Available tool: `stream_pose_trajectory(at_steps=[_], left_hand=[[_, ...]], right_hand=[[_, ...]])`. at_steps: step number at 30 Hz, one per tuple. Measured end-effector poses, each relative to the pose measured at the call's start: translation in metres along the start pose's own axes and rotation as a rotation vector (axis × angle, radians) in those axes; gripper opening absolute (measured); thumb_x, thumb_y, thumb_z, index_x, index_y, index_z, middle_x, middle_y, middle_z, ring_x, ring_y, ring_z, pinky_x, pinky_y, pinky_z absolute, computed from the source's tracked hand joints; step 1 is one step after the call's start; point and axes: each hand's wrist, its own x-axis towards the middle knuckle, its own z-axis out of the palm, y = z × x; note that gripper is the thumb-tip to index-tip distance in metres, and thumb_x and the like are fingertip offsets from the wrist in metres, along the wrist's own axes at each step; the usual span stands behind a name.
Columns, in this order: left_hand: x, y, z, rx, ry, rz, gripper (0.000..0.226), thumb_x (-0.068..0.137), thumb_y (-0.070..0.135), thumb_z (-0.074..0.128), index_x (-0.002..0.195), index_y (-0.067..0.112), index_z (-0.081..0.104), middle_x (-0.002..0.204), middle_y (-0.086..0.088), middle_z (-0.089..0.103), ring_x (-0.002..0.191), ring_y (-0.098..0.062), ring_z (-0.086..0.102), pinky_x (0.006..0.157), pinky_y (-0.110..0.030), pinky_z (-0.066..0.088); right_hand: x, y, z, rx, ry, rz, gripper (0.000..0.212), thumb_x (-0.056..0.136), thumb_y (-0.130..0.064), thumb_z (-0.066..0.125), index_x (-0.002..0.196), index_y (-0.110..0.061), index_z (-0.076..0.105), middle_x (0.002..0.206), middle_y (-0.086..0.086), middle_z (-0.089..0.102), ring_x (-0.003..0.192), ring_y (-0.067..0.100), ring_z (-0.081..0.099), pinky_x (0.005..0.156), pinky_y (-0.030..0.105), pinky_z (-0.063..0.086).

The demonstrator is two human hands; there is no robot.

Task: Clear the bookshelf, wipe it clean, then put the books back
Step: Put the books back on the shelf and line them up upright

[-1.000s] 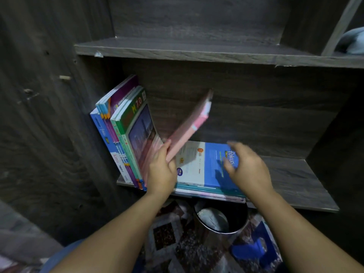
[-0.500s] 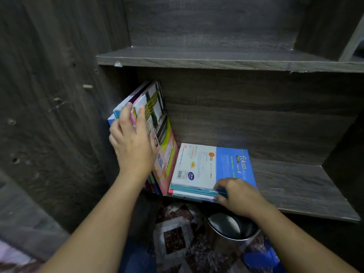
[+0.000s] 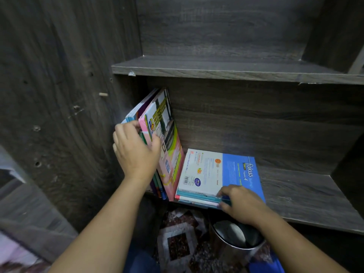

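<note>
Several thin books [image 3: 166, 138] stand upright against the left wall of the dark wooden shelf [image 3: 307, 192]. My left hand [image 3: 136, 152] grips their front edges, thumb on the pink outer cover. To their right lies a flat stack of books [image 3: 216, 174], a white and blue "fokus" book on top. My right hand [image 3: 242, 203] pinches the front edge of that stack near its right corner, fingers curled round the top books.
An upper shelf board [image 3: 226, 68] runs above. The cabinet's side panel [image 3: 59, 115] stands at the left with a wooden dowel [image 3: 103, 94] sticking out. Below the shelf a metal bin [image 3: 236, 235] sits on a patterned rug [image 3: 177, 243].
The tilted pink book has been set upright against the standing books, and my left hand has moved onto their edges. My right hand dropped from above the flat stack to its front edge.
</note>
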Motion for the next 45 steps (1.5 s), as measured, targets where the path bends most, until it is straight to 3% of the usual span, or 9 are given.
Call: stream_pose_trajectory(at_steps=[4,7,11,17,23,29,34,39,45], left_hand=[[-0.002,0.017,-0.019,-0.045,0.068,-0.032,0.029,0.069,0.017,0.062,0.085,0.015,0.038,0.093,-0.001,0.039,0.09,-0.028,0.047,0.076,-0.041,0.038],[0.008,0.036,-0.033,0.0,0.055,0.05,0.032,0.07,0.008,0.057,0.097,0.011,0.041,0.1,-0.006,0.042,0.085,-0.028,0.051,0.063,-0.038,0.042],[0.035,0.057,-0.035,0.467,-0.371,0.017,0.049,0.083,0.01,0.063,0.123,0.014,0.036,0.117,-0.015,0.049,0.096,-0.037,0.058,0.062,-0.038,0.038],[0.065,0.081,-0.062,0.785,-0.813,-0.01,0.046,0.072,0.015,0.062,0.116,0.008,0.046,0.091,-0.006,0.058,0.086,-0.03,0.06,0.066,-0.034,0.046],[0.024,0.054,-0.06,0.589,-0.649,-0.006,0.091,0.091,0.026,0.062,0.153,0.024,-0.005,0.103,-0.012,0.059,0.079,-0.029,0.051,0.063,-0.037,0.038],[0.027,0.057,-0.101,0.688,-0.716,0.11,0.083,0.092,0.039,0.06,0.153,0.035,0.004,0.114,-0.012,0.06,0.089,-0.031,0.056,0.066,-0.036,0.041],[0.032,0.07,-0.14,0.758,-0.748,0.129,0.084,0.087,0.044,0.063,0.151,0.04,0.009,0.118,-0.007,0.06,0.101,-0.03,0.06,0.074,-0.036,0.05],[0.027,0.077,-0.164,0.85,-0.76,0.145,0.083,0.087,0.047,0.062,0.15,0.046,0.009,0.121,-0.005,0.058,0.104,-0.027,0.059,0.071,-0.032,0.046],[0.029,0.07,-0.182,0.918,-0.735,0.097,0.077,0.089,0.044,0.06,0.15,0.044,0.012,0.126,-0.006,0.058,0.108,-0.028,0.058,0.075,-0.032,0.046]], right_hand=[[-0.003,-0.004,-0.002,0.019,-0.029,0.011,0.033,0.088,-0.042,0.058,0.12,-0.031,0.058,0.12,-0.007,0.06,0.108,0.015,0.056,0.088,0.031,0.048],[-0.007,-0.012,-0.005,0.037,-0.05,0.012,0.036,0.089,-0.04,0.058,0.123,-0.031,0.057,0.124,-0.004,0.059,0.111,0.017,0.055,0.091,0.031,0.047],[-0.012,-0.029,-0.007,0.048,-0.047,-0.027,0.036,0.09,-0.038,0.055,0.125,-0.03,0.056,0.126,-0.001,0.057,0.113,0.02,0.055,0.092,0.032,0.047],[-0.019,-0.062,-0.02,0.087,0.035,-0.11,0.036,0.092,-0.038,0.054,0.127,-0.03,0.056,0.13,-0.004,0.055,0.118,0.019,0.052,0.091,0.032,0.044],[-0.021,-0.083,-0.026,0.182,0.08,-0.198,0.033,0.091,-0.037,0.056,0.123,-0.031,0.058,0.128,-0.005,0.056,0.115,0.018,0.053,0.087,0.031,0.045],[0.0,-0.095,-0.056,0.231,0.139,-0.274,0.031,0.092,-0.032,0.055,0.123,-0.029,0.058,0.126,-0.001,0.055,0.112,0.02,0.054,0.087,0.033,0.048],[0.033,-0.128,-0.078,0.367,0.251,-0.426,0.071,0.088,-0.027,0.063,0.15,-0.027,0.027,0.151,0.002,0.028,0.136,0.024,0.034,0.108,0.041,0.037],[0.058,-0.16,-0.098,0.314,0.301,-0.527,0.107,0.077,-0.027,0.074,0.152,-0.034,0.0,0.161,-0.001,-0.004,0.145,0.031,0.014,0.112,0.052,0.029],[0.079,-0.184,-0.116,0.046,0.346,-0.631,0.1,0.073,-0.033,0.077,0.152,-0.034,0.014,0.161,0.004,-0.011,0.147,0.03,0.004,0.113,0.05,0.023]])
